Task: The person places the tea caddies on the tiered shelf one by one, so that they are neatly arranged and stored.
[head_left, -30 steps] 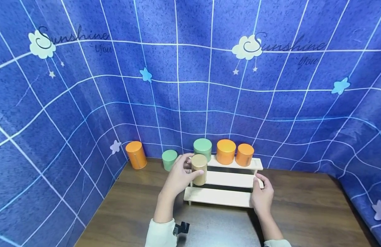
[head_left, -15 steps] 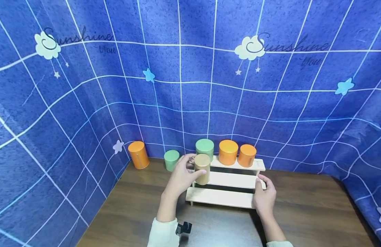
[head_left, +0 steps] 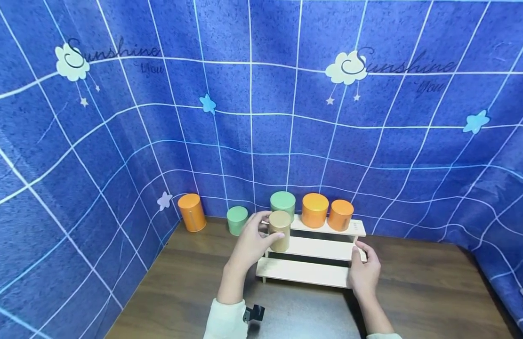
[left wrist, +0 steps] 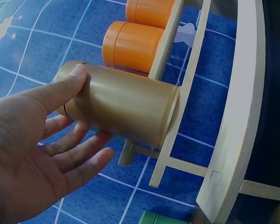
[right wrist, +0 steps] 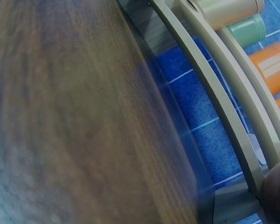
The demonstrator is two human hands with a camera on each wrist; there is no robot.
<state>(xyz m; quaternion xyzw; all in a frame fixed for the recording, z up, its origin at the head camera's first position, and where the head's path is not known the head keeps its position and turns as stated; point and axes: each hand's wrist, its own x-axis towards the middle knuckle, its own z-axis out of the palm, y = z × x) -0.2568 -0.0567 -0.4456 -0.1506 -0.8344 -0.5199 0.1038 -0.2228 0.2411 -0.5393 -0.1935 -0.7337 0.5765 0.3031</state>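
Note:
My left hand (head_left: 251, 241) holds a gold cylindrical canister (head_left: 280, 233) upright at the left end of a pale wooden three-tier rack (head_left: 303, 273). In the left wrist view the thumb lies along one side of the canister (left wrist: 121, 102) near its lid, fingers on the other side, and its base is right at the middle shelf (left wrist: 184, 93). At the rack's right end, my right hand (head_left: 365, 270) grips the end of the middle shelf between thumb and fingers. The right wrist view shows only a bit of this hand (right wrist: 276, 191) by the shelf ends.
On the top shelf stand a green canister (head_left: 283, 201), a wide orange canister (head_left: 315, 210) and a smaller orange one (head_left: 340, 215). Left of the rack, a small green canister (head_left: 237, 221) and a tall orange canister (head_left: 192, 213) stand on the wooden table (head_left: 181, 292) before a blue curtain (head_left: 261, 132).
The head view has shifted slightly, so everything sits a little further right in it. Both hands keep their holds, and the gold canister stays at the same end of the rack.

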